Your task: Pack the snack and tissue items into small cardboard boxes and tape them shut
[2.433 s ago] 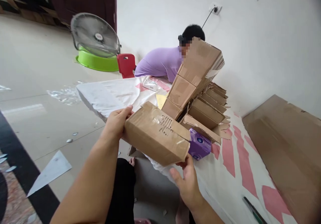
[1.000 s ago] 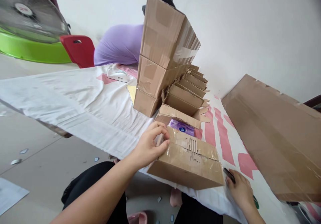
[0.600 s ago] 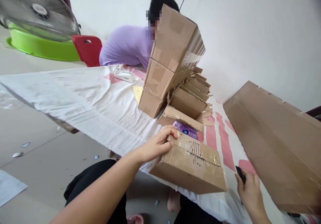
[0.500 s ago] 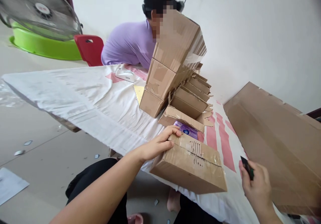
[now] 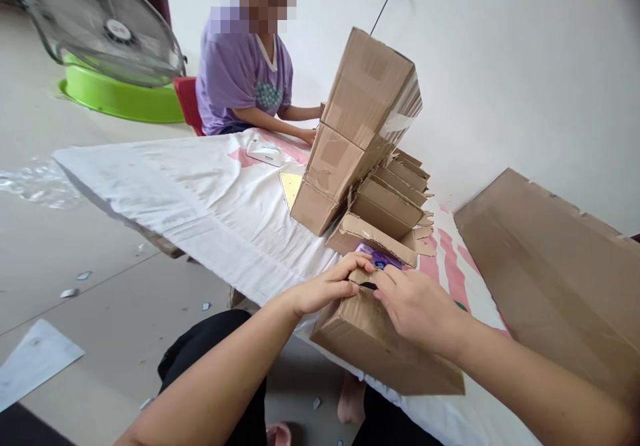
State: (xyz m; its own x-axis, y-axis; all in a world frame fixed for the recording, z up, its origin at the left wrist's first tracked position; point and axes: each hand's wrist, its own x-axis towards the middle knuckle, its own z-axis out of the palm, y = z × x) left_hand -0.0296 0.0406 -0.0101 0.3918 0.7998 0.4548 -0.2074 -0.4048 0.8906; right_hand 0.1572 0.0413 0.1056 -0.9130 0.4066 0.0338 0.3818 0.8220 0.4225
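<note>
A taped cardboard box point(image 5: 360, 339) rests in front of me at the table's near edge. My left hand point(image 5: 335, 283) grips its left top edge, with the thumb on the near side and the fingers over the far flap. Beside it, my right hand point(image 5: 413, 303) is curled over the top seam, fingertips at the lifted flap. A dark gap shows between the two hands. Just behind the box lies a purple packet point(image 5: 383, 259), partly covered by my fingers. A small green object point(image 5: 461, 306) peeks out beyond my right forearm, mostly hidden.
Opened cardboard boxes point(image 5: 380, 233) stand in a row behind, beside a tall stack of closed boxes point(image 5: 345, 153). A large cardboard sheet point(image 5: 540, 279) leans at right. Across the table point(image 5: 165, 199) sits a person in purple point(image 5: 235, 79). A white device point(image 5: 265, 153) lies near them.
My right hand has come left from the table's right side onto the box top and no longer shows the dark cutter-like tool. The box's top seam has opened. The other person has sat upright.
</note>
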